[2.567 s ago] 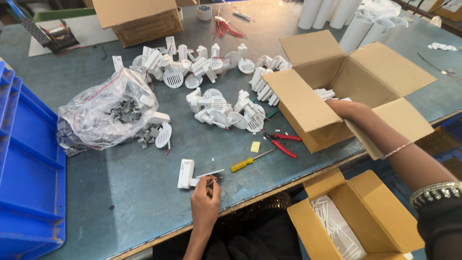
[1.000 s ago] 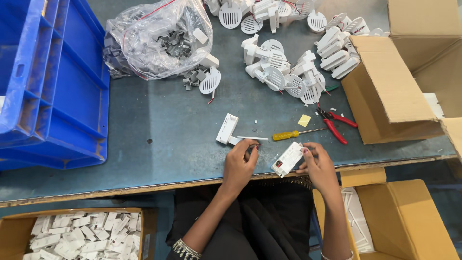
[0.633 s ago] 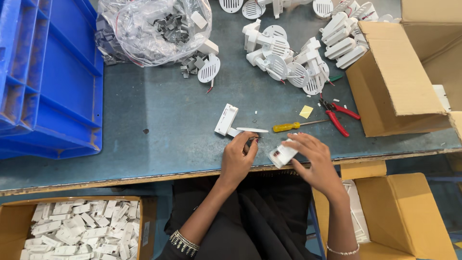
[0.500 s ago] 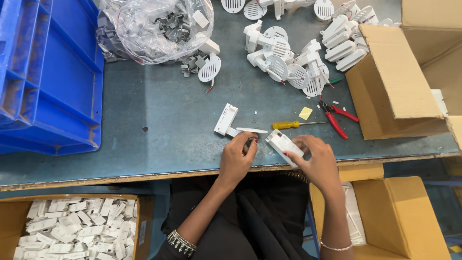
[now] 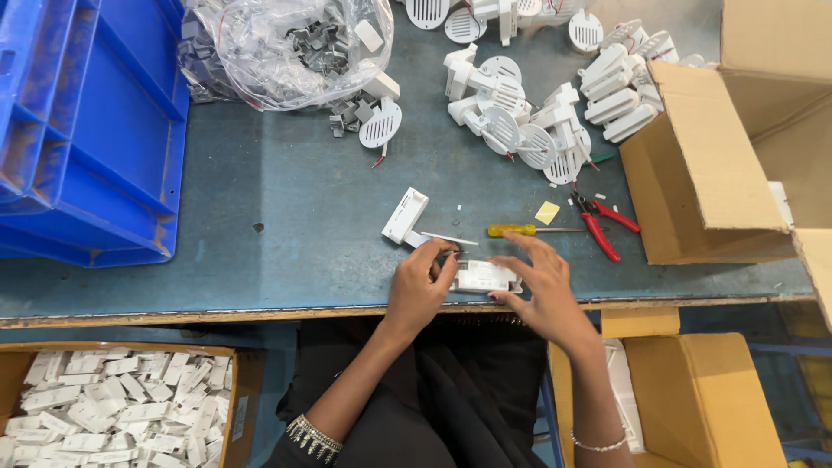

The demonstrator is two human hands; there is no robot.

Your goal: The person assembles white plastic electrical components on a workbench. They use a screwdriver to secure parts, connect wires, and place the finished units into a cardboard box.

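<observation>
Both hands on small white plastic housing (image 5: 482, 276) at bench (image 5: 286, 234) front edge. Left hand (image 5: 419, 286) fingers pinch its left end; right hand (image 5: 539, 286) fingers spread, steadying it. Looks mid-assembly; next needs firm alignment, screwdriver (image 5: 529, 230) nearby.

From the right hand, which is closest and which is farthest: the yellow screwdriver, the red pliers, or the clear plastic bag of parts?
From the right hand:
1. Yellow-handled screwdriver, just above the fingers.
2. Red-handled pliers, up and to its right, beside the cardboard box.
3. Clear plastic bag of grey parts, far off at the table's top left.
</observation>
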